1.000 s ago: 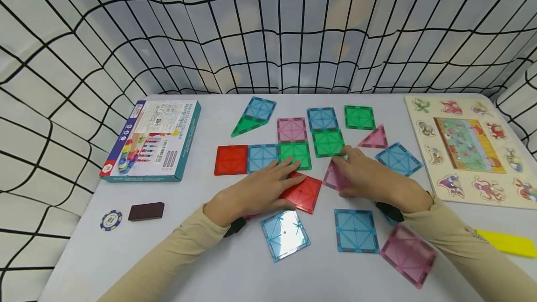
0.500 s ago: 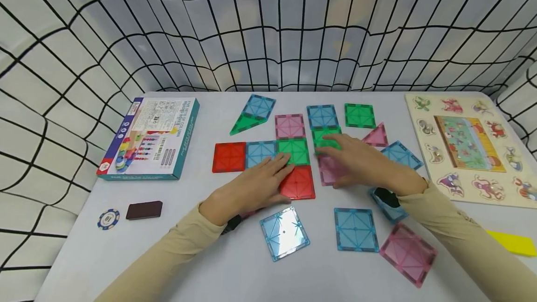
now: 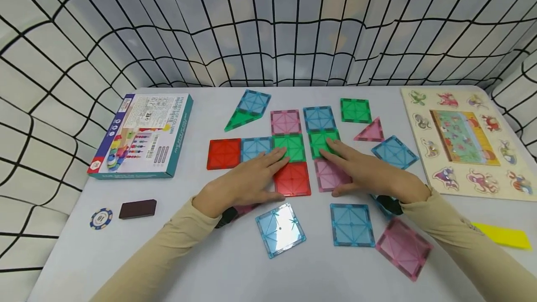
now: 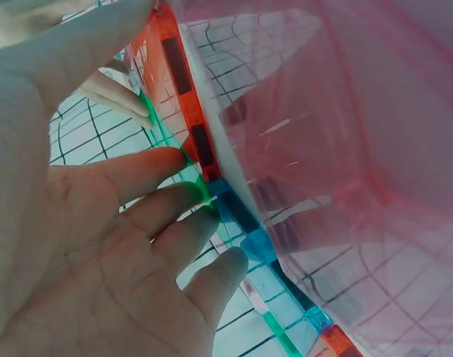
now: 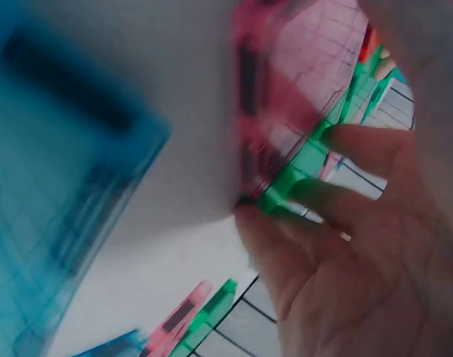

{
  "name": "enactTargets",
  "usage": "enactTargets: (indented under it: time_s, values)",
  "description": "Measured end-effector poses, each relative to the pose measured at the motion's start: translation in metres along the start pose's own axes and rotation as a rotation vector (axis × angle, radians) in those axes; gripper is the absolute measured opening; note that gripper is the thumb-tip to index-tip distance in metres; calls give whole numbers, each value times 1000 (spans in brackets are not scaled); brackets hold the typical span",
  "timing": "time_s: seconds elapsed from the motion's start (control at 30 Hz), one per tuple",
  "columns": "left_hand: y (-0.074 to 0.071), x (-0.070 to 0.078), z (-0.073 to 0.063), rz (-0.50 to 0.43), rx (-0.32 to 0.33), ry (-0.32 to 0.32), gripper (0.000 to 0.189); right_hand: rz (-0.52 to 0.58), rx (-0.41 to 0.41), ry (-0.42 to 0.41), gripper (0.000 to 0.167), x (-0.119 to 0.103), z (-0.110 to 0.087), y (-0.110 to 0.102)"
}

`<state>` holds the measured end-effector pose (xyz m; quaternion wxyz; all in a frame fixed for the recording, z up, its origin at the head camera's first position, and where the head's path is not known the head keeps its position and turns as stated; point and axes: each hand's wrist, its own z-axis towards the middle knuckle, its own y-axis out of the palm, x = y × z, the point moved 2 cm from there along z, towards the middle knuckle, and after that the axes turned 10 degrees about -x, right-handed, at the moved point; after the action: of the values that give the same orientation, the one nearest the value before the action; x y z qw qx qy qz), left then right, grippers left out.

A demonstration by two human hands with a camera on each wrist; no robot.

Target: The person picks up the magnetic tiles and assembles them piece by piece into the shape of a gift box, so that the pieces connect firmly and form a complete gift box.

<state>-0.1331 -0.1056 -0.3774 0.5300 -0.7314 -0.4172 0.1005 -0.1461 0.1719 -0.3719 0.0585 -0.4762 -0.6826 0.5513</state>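
Observation:
My left hand [image 3: 245, 181] lies with extended fingers on a green square magnetic tile [image 3: 293, 146] and along a red tile [image 3: 293, 181] below it. My right hand [image 3: 367, 168] rests spread over a pink tile [image 3: 329, 176], its fingertips on another green tile [image 3: 320, 138]. The pink tile lines up under that green tile, with a blue tile [image 3: 319, 118] above. A pink tile [image 3: 286, 121] tops the left column, while blue [image 3: 255, 146] and red [image 3: 223, 154] tiles extend leftward. In the left wrist view, a blurred pink tile [image 4: 345, 149] fills the right side.
Loose blue [image 3: 280, 229], blue [image 3: 352, 225] and pink [image 3: 404, 248] tiles lie in front. A blue tile [image 3: 395, 152] and pink triangle [image 3: 371, 130] are right. A box [image 3: 140, 136], poker chip [image 3: 101, 218] and dark block [image 3: 137, 209] stand left; a puzzle board [image 3: 465, 176] lies right.
The red tile has turned square against the green tile beside my left hand. My right hand has straightened the pink tile under its green tile, and its fingers now lie flatter.

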Motion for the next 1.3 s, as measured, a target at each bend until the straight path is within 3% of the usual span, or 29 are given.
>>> enactTargets:
  time_s: [0.2,0.3,0.5,0.57,0.67,0.77,0.9,1.0,1.17,1.3]
  values:
    - [-1,-1,-1,-51,9,31,93,77,-9,5,96,-12,3,3]
    - [-1,0,-1,-51,1,30,93,75,-35,3,88,-14,5,-2]
    - [-5,0,-5,-40,-26,-4,93,9,28,-52,54,-8,18,-44]
    - [-5,-1,-7,-54,-40,-3,93,15,59,-64,50,-5,29,-57]
    - [-6,-8,-13,-127,-51,-2,89,25,57,-61,53,-1,49,-66]
    - [-11,-24,-25,-201,21,-27,89,30,11,-47,63,2,67,-63]
    - [-17,-51,-45,-219,147,-141,92,52,-62,-17,79,1,82,-53]
    - [-19,-69,-55,-206,159,-217,89,50,-96,8,86,-2,86,-49]
    - [-15,-84,-58,-192,142,-224,80,8,-112,48,88,-10,93,-48]
    - [-11,-87,-58,-154,178,-206,75,-35,-132,94,87,-17,99,-48]
